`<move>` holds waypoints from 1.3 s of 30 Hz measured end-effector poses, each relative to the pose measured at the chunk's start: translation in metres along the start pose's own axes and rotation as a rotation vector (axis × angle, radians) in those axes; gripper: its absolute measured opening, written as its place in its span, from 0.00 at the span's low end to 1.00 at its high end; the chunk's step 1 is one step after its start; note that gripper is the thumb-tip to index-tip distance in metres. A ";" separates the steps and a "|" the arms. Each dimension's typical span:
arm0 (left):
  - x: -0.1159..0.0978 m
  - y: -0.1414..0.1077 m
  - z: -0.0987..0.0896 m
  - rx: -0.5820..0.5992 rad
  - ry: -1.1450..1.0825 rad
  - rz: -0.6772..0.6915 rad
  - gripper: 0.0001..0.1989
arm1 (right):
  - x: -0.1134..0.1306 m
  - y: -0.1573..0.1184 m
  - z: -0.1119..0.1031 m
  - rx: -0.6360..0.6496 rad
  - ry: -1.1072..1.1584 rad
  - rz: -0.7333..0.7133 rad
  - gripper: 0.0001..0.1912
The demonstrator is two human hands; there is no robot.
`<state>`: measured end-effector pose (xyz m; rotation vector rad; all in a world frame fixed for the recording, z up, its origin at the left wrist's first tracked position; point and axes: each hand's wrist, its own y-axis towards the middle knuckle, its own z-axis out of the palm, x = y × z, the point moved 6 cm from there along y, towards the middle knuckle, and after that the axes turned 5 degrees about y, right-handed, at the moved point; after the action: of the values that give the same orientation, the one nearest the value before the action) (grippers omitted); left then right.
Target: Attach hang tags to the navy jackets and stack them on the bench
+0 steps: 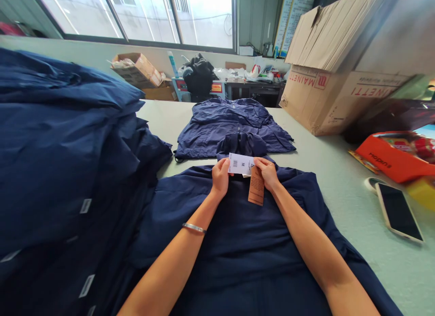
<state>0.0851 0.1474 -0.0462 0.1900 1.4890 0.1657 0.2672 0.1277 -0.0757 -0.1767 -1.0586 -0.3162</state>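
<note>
Navy jacket (238, 266) is lying spread flat on the pale table (343, 216) beneath both forearms, with its collar (242, 145) bunched up at the far end. Left hand (220, 176) is closed on the left edge of a white barcode tag (240, 164), and right hand (267, 172) is gripping the tag's right edge. Both hands are holding the tag up over the jacket's neck, just near of the collar, with its printed side showing a letter M. A brown card tag (256, 189) is hanging below the white tag, just beside right hand and resting against the jacket. A metal bangle (193, 227) is circling the left wrist. To the left, a tall stack of navy jackets (68, 171) is rising from the table, right beside the spread jacket. Farther along the table, a second navy jacket (234, 126) is lying flat. To the right, a phone (398, 212) is lying face up near an orange packet (390, 157). At the far right, a large cardboard box (326, 94) is standing on the table, and a window (136, 17) is letting in daylight beyond.
</note>
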 end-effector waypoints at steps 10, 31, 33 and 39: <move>0.008 -0.002 0.005 0.106 -0.024 -0.189 0.16 | -0.003 0.007 -0.019 -0.188 0.218 0.055 0.11; 0.006 -0.002 0.004 0.027 -0.046 -0.157 0.14 | 0.006 -0.001 -0.012 -0.164 0.371 0.216 0.09; 0.005 -0.002 0.004 0.025 -0.036 -0.144 0.13 | 0.005 0.000 -0.012 -0.161 0.374 0.213 0.09; 0.004 -0.002 0.005 0.024 -0.018 -0.138 0.11 | 0.006 0.000 -0.013 -0.145 0.354 0.215 0.10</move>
<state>0.0900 0.1458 -0.0504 0.1074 1.4813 0.0347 0.2804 0.1234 -0.0770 -0.3488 -0.6592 -0.2190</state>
